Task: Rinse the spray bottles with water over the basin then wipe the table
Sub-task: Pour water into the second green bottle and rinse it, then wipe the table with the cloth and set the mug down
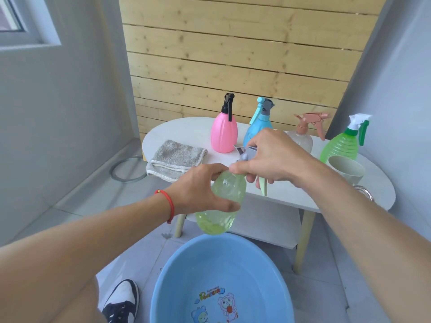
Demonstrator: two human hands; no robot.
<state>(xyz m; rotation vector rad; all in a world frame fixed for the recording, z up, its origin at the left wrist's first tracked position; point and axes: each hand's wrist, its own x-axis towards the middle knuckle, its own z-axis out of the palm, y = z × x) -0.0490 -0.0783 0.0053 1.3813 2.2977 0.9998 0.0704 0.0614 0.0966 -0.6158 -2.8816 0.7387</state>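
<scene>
A pale green spray bottle (220,203) is held above the blue basin (219,280), just in front of the white table (279,190), its long axis tilted with the base low toward the basin and the neck up and to the right. The body is gripped by the left hand (200,190), fingers curled round it, while the grey trigger head (247,153) at the neck is clasped by the right hand (275,157); the head is judged to be in the course of being unscrewed or refitted, though which cannot be told. Four more bottles are left standing on the table behind: a pink bottle (224,134), a blue bottle (257,127), a clear bottle (302,138) and a bright green bottle (341,145). A folded grey cloth (175,159) is seen at the table's left end, nearer the left hand, and a cup (347,169) at the right.
</scene>
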